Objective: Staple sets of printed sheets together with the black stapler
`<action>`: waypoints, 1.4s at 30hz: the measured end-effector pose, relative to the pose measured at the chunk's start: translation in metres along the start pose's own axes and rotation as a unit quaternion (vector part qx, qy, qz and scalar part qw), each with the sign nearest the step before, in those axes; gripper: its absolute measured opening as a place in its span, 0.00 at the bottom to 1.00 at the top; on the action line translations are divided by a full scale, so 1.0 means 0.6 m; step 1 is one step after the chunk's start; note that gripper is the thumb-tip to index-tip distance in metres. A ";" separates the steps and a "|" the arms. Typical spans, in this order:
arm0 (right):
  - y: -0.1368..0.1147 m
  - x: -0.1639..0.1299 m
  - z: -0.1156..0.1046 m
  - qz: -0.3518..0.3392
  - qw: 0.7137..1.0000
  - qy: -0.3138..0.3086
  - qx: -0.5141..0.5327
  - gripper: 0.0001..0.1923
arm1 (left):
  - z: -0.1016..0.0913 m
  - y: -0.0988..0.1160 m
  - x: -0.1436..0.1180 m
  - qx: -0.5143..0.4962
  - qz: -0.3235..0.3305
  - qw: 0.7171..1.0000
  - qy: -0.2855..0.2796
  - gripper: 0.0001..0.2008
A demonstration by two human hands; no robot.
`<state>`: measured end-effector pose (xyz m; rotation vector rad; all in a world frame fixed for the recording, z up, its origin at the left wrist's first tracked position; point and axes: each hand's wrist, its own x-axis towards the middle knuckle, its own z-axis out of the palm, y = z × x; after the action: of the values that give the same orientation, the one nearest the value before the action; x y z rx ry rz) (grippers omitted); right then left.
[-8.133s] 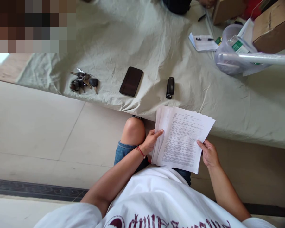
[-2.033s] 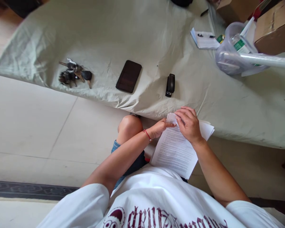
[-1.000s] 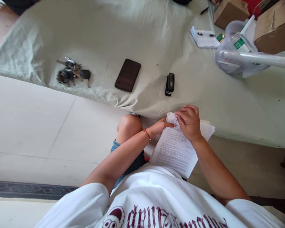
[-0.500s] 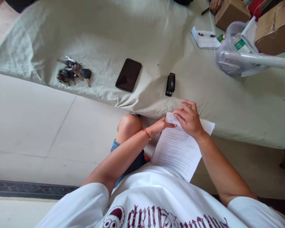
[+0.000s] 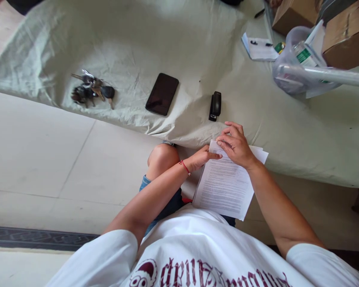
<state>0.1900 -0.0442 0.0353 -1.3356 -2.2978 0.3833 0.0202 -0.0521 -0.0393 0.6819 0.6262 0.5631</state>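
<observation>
Printed sheets of paper [image 5: 224, 185] lie over my lap, their top edge at the table's front edge. My left hand [image 5: 204, 157] grips their upper left side, thumb on top and the other fingers hidden underneath. At the top edge, my right hand [image 5: 235, 145] pinches the paper between thumb and forefinger while its other fingers stick out. A corner of another sheet shows past the right hand. Just beyond my hands, a small black stapler [image 5: 215, 106] rests on the cloth, touched by neither hand.
A black phone [image 5: 162, 94] and a bunch of keys [image 5: 94, 89] lie to the left on the cloth-covered table [image 5: 107, 48]. At the far right are a notepad [image 5: 261, 48], a clear plastic bin [image 5: 290, 75] with a bottle, and cardboard boxes [image 5: 344, 40].
My right hand has shifted slightly up and left along the paper's top edge. The lower end of the sheets has risen a little; my left hand has kept its grip.
</observation>
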 end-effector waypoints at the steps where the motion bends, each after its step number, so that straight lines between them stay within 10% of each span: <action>1: -0.002 -0.002 0.002 0.007 1.000 0.006 -0.002 0.10 | 0.000 -0.001 0.001 -0.005 0.003 1.000 0.002 0.15; 9: -0.025 -0.019 0.012 0.045 0.995 0.074 -0.059 0.11 | 0.006 -0.004 0.000 -0.019 -0.010 0.999 0.033 0.06; 30: -0.033 -0.034 0.019 0.052 0.998 0.021 -0.030 0.13 | 0.006 -0.014 -0.004 -0.002 -0.016 1.000 0.003 0.08; 35: -0.005 -0.031 0.003 0.108 0.992 0.066 -0.024 0.13 | 0.006 -0.016 -0.017 0.093 0.056 0.994 -0.026 0.22; 42: 0.017 -0.037 0.005 0.146 0.983 0.112 -0.017 0.13 | 0.030 -0.030 -0.047 0.205 0.149 0.965 0.072 0.21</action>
<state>0.2056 -0.0585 0.0229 -1.6501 -1.9385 0.2712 0.0180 -0.0893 -0.0317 1.1443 0.7931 0.7759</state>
